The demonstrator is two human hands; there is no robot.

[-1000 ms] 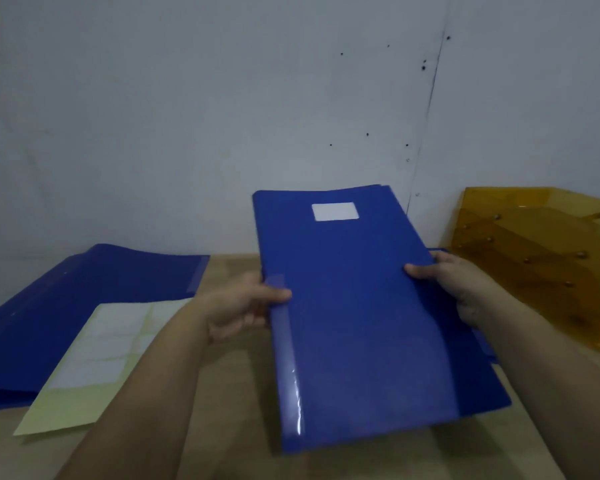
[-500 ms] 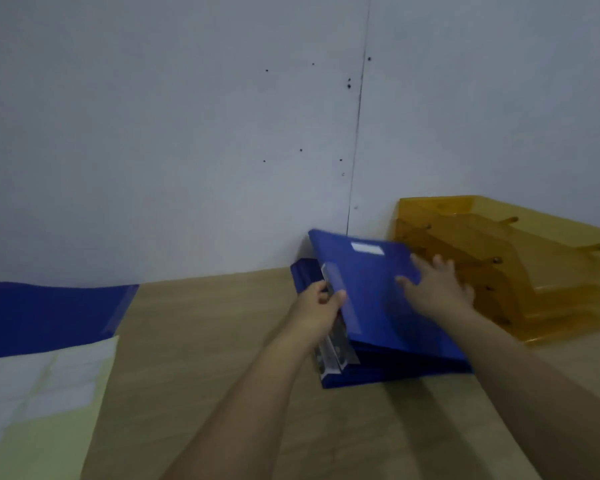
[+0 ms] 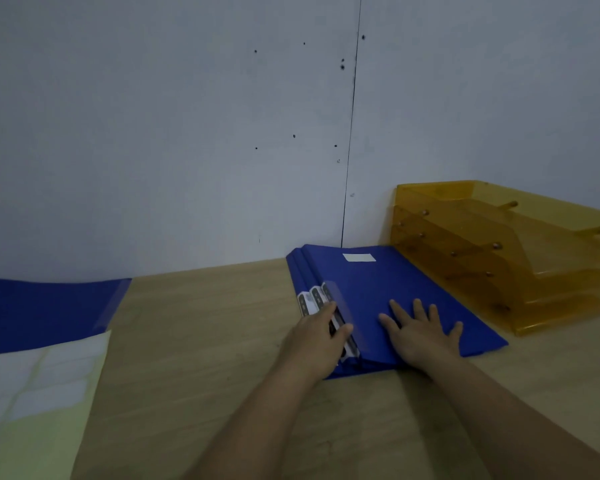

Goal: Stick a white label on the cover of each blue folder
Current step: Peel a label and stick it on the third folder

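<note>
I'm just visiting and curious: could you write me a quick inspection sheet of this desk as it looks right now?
Surface: wooden table, set against a wall.
Job's things: a stack of blue folders at the back by the wall, the top one with a white label on its cover; another blue folder at the left edge; a label sheet lying partly over it, several labels already gone.
Clutter: stacked amber trays to the right of the stack.
Hands: left hand at the spine edge of the stack; right hand flat on the top cover, fingers spread.
Cables: nothing seen.
Surroundings: plain pale wall with a vertical seam and small dark specks.
</note>
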